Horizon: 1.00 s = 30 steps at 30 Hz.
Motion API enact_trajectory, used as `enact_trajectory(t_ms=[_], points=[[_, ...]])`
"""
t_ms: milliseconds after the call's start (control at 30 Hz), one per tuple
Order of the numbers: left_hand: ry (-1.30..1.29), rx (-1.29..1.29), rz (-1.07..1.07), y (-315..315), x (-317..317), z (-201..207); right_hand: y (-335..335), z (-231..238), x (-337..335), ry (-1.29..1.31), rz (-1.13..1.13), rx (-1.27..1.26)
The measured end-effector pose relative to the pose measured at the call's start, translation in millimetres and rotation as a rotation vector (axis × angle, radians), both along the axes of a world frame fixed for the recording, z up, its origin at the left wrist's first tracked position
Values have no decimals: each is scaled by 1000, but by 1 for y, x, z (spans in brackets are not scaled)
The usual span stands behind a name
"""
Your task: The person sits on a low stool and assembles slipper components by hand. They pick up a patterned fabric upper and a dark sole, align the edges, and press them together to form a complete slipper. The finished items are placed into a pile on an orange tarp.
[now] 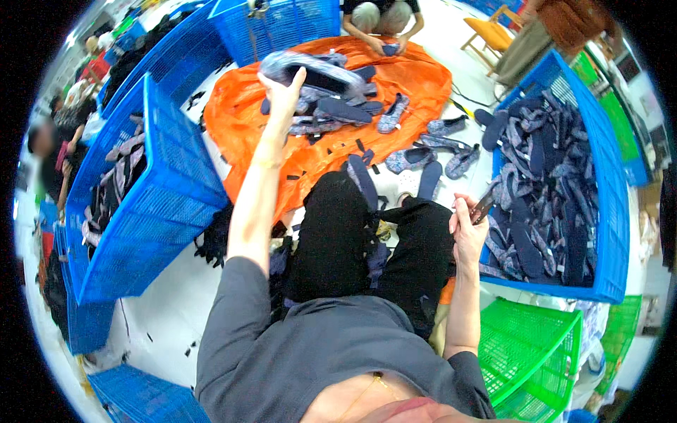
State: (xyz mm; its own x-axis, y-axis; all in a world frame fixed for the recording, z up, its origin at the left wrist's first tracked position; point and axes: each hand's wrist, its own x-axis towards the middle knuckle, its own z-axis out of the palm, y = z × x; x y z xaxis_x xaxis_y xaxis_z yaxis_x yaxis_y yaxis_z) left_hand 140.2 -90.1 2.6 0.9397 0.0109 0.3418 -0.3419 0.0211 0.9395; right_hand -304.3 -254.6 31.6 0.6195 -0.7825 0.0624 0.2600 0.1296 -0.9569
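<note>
Work looks partway: heaped shoes fill the blue crate, right of frame, finished or not unclear; loose shoes lie on the orange sheet, upper centre, and the floor. Your left hand has its grip pinching a blurred shoe above the sheet. Your right hand, right of centre, pinches a dark tool, type unclear.

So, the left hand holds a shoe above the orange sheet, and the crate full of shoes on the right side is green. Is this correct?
Not quite: the crate full of shoes on the right is blue, not green, as the head view shows. The left hand does hold a shoe above the orange sheet.
</note>
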Motion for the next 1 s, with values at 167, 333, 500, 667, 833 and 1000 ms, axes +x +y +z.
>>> enact_trajectory(t_ms=[167,333,500,667,833,1000], points=[[-561,-56,-1009,13,-228,159,-85,-54,-24,249,-110,13],[-643,-613,-1636,11,-288,168,-148,-109,-31,465,-92,-10],[-523,-717,-1565,-14,-287,134,-179,-161,-11,755,194,20],[-89,-615,-1699,-28,-262,115,-244,-263,20,1122,246,23],[-195,-785,-1538,-65,-239,69,-288,-374,46,1388,300,-200],[221,-795,-1271,-68,-213,37,-267,-444,71,1633,448,-227]])
